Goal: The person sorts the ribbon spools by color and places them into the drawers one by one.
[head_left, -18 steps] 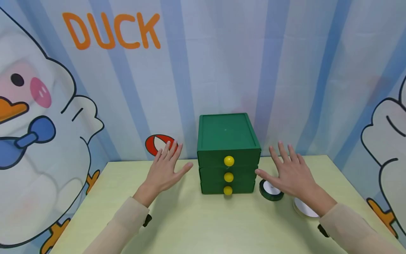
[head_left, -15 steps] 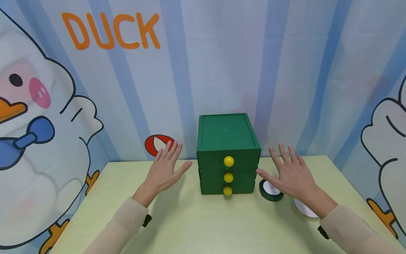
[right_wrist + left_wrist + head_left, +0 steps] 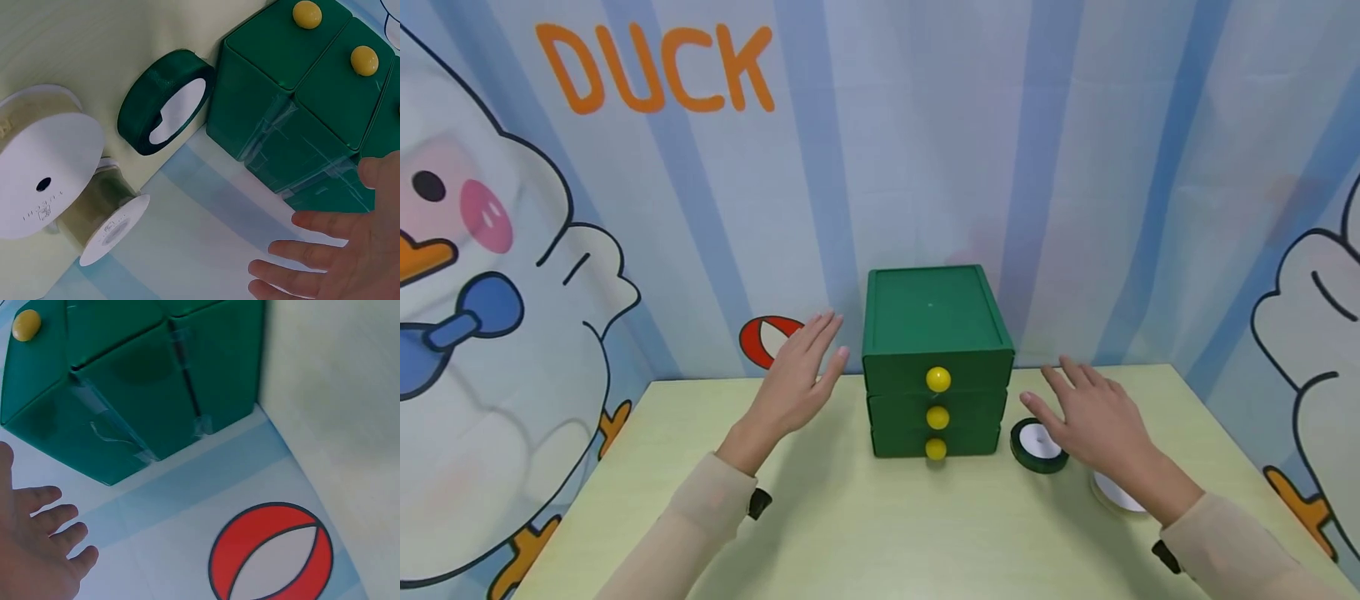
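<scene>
A green three-drawer box [image 3: 936, 312] with round yellow knobs [image 3: 937, 380] stands at the back of the table, its drawers closed. To its left my left hand [image 3: 790, 387] hovers, fingers straight and thumb apart, holding nothing. On the other side my right hand [image 3: 1097, 417] is raised over the table with relaxed fingers, also bare. Below and beside it lies a roll of dark green ribbon [image 3: 1038, 446], close to the box. A white ribbon spool [image 3: 1116, 492] is partly covered by my right wrist. In the right wrist view a smaller spool of olive ribbon [image 3: 103, 209] shows too.
The pale yellow table [image 3: 880, 533] meets a blue-striped cloth backdrop [image 3: 925, 142] right behind the box. Printed ducks and the word DUCK decorate the cloth. Clear tape [image 3: 312, 178] runs along the seams on the box's side.
My left hand has turned more edge-on, and its fingers have tilted right toward the box. The right hand has lowered slightly, its fingers less spread. The head view has shifted a little.
</scene>
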`<state>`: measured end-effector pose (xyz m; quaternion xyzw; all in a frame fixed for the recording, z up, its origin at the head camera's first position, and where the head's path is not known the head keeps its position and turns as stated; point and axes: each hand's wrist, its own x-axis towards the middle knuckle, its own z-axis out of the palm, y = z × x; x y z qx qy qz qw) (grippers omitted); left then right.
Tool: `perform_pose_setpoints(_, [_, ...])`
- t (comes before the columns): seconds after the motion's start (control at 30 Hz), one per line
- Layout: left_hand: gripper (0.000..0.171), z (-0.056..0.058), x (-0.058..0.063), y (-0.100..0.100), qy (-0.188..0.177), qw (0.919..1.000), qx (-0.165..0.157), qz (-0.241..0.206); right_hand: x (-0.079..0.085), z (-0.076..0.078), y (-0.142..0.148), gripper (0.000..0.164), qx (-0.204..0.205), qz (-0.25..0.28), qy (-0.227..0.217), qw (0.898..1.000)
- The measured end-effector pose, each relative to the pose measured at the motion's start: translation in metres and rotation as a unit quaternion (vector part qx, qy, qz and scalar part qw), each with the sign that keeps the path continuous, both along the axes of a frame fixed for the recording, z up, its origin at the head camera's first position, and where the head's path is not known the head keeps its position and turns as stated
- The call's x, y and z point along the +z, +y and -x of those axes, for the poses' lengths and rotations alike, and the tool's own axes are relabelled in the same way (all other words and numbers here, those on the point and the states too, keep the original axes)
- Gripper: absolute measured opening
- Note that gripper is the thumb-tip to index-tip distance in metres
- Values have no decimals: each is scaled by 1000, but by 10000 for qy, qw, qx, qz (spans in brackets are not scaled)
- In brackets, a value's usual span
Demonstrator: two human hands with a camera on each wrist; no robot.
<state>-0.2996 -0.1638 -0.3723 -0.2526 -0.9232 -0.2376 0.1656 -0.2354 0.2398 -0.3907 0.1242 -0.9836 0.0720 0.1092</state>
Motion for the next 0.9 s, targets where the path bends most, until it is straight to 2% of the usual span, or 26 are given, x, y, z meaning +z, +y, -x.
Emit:
perform_pose_setpoints(0.2, [58, -3, 9, 12, 65, 9996, -252, -127, -3, -4, -3, 65, -43, 90, 73, 9999])
perform_pose_setpoints(0.47, [55, -3, 21, 24, 49, 9981, -612, -39, -5, -8, -8, 60, 24, 124, -207, 9997])
perform_pose_setpoints(0.67, [54, 0, 29, 29, -61, 9963, -851, -45, -5, -10, -17, 64, 266, 353, -586, 9973])
perform_pose_setpoints(0.77, [55, 2, 32, 31, -245, 9943, -1039, -3, -7, -12, -24, 59, 476, 705, -909, 9922])
perform_pose_setpoints(0.9, [56, 5, 33, 34, -513, 9907, -1257, 56, -7, -16, -34, 52, 860, 1328, -1472, 9764])
